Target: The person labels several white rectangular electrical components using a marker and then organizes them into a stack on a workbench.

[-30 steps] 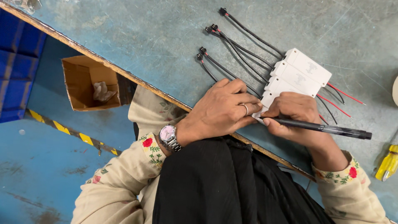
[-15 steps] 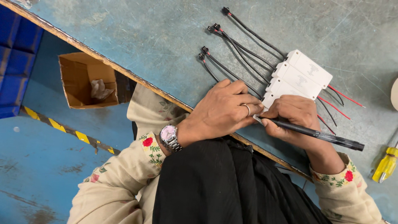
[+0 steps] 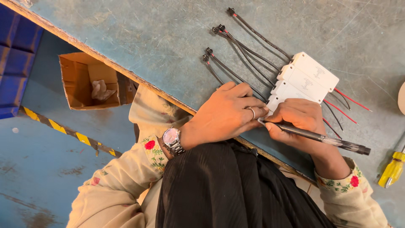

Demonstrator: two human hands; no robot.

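— Lying near the worktop [image 3: 139,38] front edge: four white rectangular modules [image 3: 304,82], side by side in a slanted row, each trailing thin black leads [image 3: 240,46] with small plugs toward the far side, red and black wires [image 3: 344,103] toward the right edge.

— And the hands?

— Right hand [image 3: 297,122] pinching a dark pen [image 3: 320,137], grip clamped on it, tip pressing at the nearest module's corner. Left hand [image 3: 230,112] resting just beside, fingers curled together, touching that same corner; wearing a ring, plus a wristwatch [image 3: 172,139].

— Anything hard to make out?

— Nearest module mostly hiding under both hands. Cannot tell what the pen tip is marking. Yellow screwdriver [image 3: 392,169] being cut off at the right edge. Cardboard box [image 3: 80,82] sitting on the floor below.
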